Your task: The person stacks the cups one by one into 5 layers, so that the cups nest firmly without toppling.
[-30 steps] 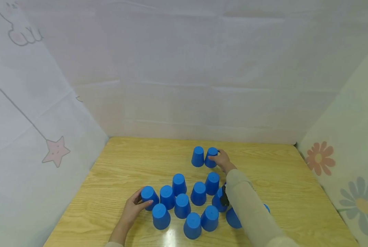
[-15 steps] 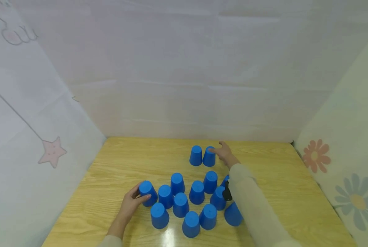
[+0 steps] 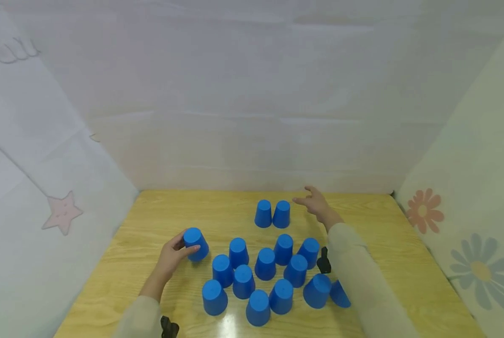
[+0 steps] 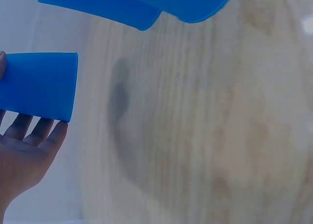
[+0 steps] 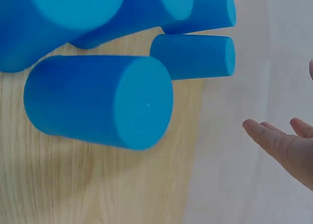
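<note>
Withdrawing right hand (image 3: 315, 203) (outstretched) from far cup (image 3: 282, 215)

Left grip (image 3: 171, 257) holding blue cup (image 3: 198, 240), right grip (image 3: 316, 203) outstretched

a plain blue cup (image 3: 195, 241), mouth down, is gripped in the left hand (image 3: 171, 257), raised. two matching cups (image 3: 282, 216) stand inverted just beside each other farther back, near the right hand (image 3: 317, 204); more inverted blue cups (image 3: 265, 265) cluster in front.
</note>
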{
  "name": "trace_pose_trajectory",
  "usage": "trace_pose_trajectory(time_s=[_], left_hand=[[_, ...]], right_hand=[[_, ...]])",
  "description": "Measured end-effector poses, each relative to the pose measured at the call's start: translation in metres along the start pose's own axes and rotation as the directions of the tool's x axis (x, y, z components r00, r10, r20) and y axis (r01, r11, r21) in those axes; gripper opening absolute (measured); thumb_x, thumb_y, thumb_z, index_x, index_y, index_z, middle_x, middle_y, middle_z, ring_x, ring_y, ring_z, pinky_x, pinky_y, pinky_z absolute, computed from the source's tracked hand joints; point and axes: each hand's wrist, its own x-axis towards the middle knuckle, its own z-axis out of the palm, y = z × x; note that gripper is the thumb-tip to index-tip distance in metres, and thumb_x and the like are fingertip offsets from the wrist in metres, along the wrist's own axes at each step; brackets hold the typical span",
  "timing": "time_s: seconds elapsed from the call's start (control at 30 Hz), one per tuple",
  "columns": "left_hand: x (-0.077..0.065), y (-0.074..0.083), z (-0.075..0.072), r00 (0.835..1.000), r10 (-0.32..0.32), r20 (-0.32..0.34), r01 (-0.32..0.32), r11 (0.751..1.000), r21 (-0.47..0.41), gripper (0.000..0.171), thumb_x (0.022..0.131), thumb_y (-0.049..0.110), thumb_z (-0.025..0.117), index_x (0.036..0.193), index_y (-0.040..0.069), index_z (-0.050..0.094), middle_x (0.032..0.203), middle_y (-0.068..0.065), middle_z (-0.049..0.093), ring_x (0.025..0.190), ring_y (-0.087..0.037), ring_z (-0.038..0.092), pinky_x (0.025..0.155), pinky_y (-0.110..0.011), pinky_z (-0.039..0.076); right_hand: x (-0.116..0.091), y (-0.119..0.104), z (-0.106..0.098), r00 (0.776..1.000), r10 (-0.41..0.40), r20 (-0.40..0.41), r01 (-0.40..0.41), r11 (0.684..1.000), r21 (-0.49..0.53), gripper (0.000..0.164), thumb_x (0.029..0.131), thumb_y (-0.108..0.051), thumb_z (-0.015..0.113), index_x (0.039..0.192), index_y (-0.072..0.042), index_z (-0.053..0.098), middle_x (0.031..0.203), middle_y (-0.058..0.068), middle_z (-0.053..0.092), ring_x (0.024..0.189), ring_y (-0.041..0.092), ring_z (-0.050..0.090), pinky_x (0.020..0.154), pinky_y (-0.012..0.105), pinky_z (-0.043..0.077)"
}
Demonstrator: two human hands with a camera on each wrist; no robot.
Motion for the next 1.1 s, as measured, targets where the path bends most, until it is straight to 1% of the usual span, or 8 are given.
trace_pose_trajectory(time_s=[0.1,0.17,0.37,0.57,0.7,0.83,0.97,1.1], left_hand=[[0.01,0.004,0.0,0.999,0.026,0.023,-0.026,0.999,0.034,0.066,0.076,0.028,0.066,0.131,0.008,0.036,0.127,-0.017,0.039,0.117,-0.034,0.033,0.092,-0.049,0.03],[0.017,0.006,0.001,0.999,0.025,0.035,-0.027,0.998,0.054,0.068,0.075,0.031,0.066,0.131,0.008,0.036,0.128,-0.017,0.039,0.117,-0.034,0.033,0.092,-0.05,0.029],[0.034,0.011,0.003,0.999,-0.02,0.047,0.017,0.997,0.071,0.075,0.073,0.038,0.067,0.133,0.009,0.033,0.129,-0.018,0.037,0.118,-0.035,0.031,0.093,-0.05,0.028],[0.044,0.014,0.004,0.998,-0.035,0.042,0.033,0.998,0.058,0.076,0.072,0.04,0.067,0.133,0.011,0.033,0.129,-0.017,0.036,0.118,-0.033,0.032,0.093,-0.051,0.027],[0.055,0.018,0.008,0.999,-0.029,0.043,0.027,0.998,0.05,0.075,0.071,0.042,0.067,0.132,0.014,0.035,0.129,-0.014,0.037,0.118,-0.031,0.032,0.093,-0.05,0.028],[0.063,0.022,0.015,0.999,-0.011,0.052,0.009,0.999,0.052,0.074,0.071,0.038,0.068,0.132,0.012,0.035,0.129,-0.017,0.037,0.118,-0.033,0.032,0.093,-0.05,0.028],[0.068,0.026,0.022,0.998,0.004,0.061,-0.008,0.998,0.064,0.073,0.072,0.035,0.068,0.132,0.01,0.035,0.129,-0.018,0.037,0.118,-0.034,0.031,0.093,-0.05,0.028],[0.073,0.03,0.026,0.998,0.002,0.063,-0.006,0.998,0.067,0.074,0.072,0.038,0.068,0.133,0.011,0.034,0.13,-0.017,0.036,0.118,-0.034,0.031,0.093,-0.051,0.027]], right_hand=[[-0.005,-0.003,-0.007,1.0,-0.012,0.014,0.012,1.0,0.005,0.076,0.081,-0.026,0.061,0.137,-0.006,0.015,0.135,0.025,0.02,0.12,0.037,0.025,0.092,0.048,0.031],[-0.009,-0.004,-0.011,0.999,-0.02,0.024,0.02,1.0,0.009,0.075,0.081,-0.026,0.061,0.137,-0.007,0.016,0.135,0.026,0.02,0.12,0.037,0.024,0.092,0.048,0.03],[-0.018,-0.006,-0.019,0.997,-0.06,0.057,0.06,0.998,-0.004,0.073,0.081,-0.025,0.061,0.137,-0.007,0.018,0.136,0.024,0.019,0.122,0.036,0.023,0.093,0.048,0.029],[-0.029,-0.003,-0.027,0.992,-0.096,0.084,0.098,0.995,-0.017,0.068,0.083,-0.025,0.059,0.137,-0.009,0.02,0.137,0.021,0.019,0.123,0.034,0.02,0.094,0.048,0.027],[-0.04,0.004,-0.036,0.989,-0.121,0.089,0.122,0.992,-0.009,0.069,0.082,-0.028,0.059,0.137,-0.011,0.02,0.137,0.021,0.019,0.123,0.035,0.021,0.095,0.049,0.025],[-0.049,0.016,-0.046,0.984,-0.154,0.088,0.156,0.988,-0.016,0.071,0.081,-0.032,0.059,0.137,-0.012,0.02,0.137,0.022,0.019,0.122,0.037,0.022,0.095,0.051,0.024],[-0.058,0.03,-0.053,0.982,-0.167,0.093,0.17,0.985,-0.026,0.073,0.08,-0.035,0.059,0.137,-0.012,0.02,0.136,0.022,0.02,0.122,0.039,0.021,0.094,0.052,0.025],[-0.069,0.041,-0.06,0.978,-0.186,0.09,0.19,0.981,-0.034,0.071,0.081,-0.033,0.059,0.137,-0.011,0.021,0.136,0.022,0.021,0.121,0.04,0.02,0.093,0.053,0.026]])
